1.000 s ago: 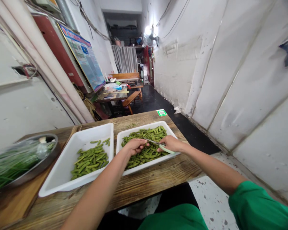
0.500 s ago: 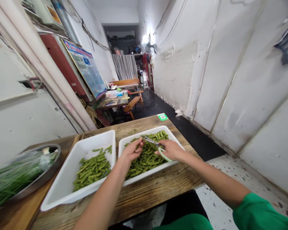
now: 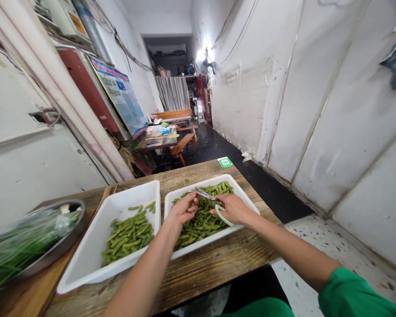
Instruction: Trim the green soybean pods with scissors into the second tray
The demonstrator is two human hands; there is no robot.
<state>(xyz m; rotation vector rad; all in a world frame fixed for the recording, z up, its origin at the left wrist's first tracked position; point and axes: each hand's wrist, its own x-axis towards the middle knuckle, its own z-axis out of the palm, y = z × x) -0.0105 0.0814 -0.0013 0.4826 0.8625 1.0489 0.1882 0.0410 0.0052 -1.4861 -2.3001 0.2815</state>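
My right hand (image 3: 232, 208) is closed on a pair of scissors (image 3: 204, 193) with pale green handles; the blades point left. At the blade tips, my left hand (image 3: 185, 208) has its fingers pinched together. Whatever lies between those fingertips is too small and hidden to make out. Both hands are over the right white tray (image 3: 247, 200), which holds a heap of green soybean pods (image 3: 203, 224). To the left, a second white tray (image 3: 81, 259) contains a smaller pile of pods (image 3: 128, 235), with a few lying apart near its far end.
A metal bowl (image 3: 53, 253) with bagged long green vegetables (image 3: 23, 251) stands at the left on the wooden table (image 3: 218, 264). A green QR-code card (image 3: 225, 162) lies at the far corner. Farther back are another table (image 3: 158, 141), a wooden bench (image 3: 185, 143) and a white wall (image 3: 244, 97).
The view has shifted slightly. The scissors and my right hand have moved a little left, closer to my left hand; both hands keep much the same pose.
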